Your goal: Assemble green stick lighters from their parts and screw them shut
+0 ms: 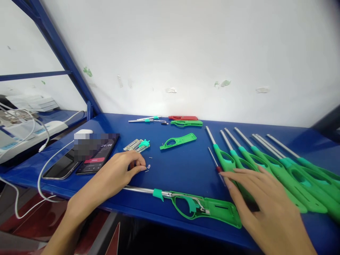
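My left hand (pixel 123 168) is low over the blue table, thumb and index finger pinched together. Anything between those fingertips is too small to make out. Just beside them lie a small metal clip (pixel 149 166) and tiny screws or pins. My right hand (pixel 262 202) is stretched out with fingers apart, its fingertips at the handle of a small screwdriver (pixel 219 169) with a red collar. Under and beyond that hand are green gas lighters (pixel 247 152) with metal tubes. Between my hands, an opened lighter (pixel 220 210) shows its trigger and wires.
A loose green half shell (pixel 180 141) lies mid-table. Metal pieces with teal parts (pixel 136 145) form a small pile. Farther back are a red shell (pixel 183 118), another green shell (pixel 187 123) and metal tubes (pixel 145 120). Two phones (pixel 98 156) and a white cable (pixel 42 177) occupy the left.
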Demonstrator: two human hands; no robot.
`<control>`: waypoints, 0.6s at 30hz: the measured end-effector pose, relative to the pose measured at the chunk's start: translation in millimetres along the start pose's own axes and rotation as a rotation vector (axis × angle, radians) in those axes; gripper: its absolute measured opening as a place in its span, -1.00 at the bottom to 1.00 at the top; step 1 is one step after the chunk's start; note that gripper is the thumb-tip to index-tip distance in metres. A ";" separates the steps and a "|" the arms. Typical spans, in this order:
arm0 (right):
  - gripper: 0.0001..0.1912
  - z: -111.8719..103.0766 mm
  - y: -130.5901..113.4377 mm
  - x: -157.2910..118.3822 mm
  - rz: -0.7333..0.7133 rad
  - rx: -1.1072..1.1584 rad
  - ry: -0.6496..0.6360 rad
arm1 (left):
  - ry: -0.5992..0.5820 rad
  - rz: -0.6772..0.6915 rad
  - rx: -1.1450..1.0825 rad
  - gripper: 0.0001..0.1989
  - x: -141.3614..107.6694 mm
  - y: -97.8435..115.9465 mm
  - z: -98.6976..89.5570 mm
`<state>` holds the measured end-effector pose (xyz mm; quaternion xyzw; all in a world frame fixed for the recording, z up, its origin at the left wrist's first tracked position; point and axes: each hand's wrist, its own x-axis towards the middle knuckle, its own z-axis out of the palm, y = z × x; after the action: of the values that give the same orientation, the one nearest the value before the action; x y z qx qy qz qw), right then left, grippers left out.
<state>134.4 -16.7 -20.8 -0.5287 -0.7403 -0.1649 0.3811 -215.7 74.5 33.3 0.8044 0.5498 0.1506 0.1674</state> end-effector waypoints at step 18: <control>-0.83 1.7 0.5 0.1 -0.070 -0.002 0.025 | 0.263 -0.159 0.375 -0.78 6.8 -3.0 3.3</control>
<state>134.2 -15.3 -21.9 -0.5008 -0.7533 -0.1858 0.3838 -214.5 81.6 29.4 0.7489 0.6470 0.1356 -0.0466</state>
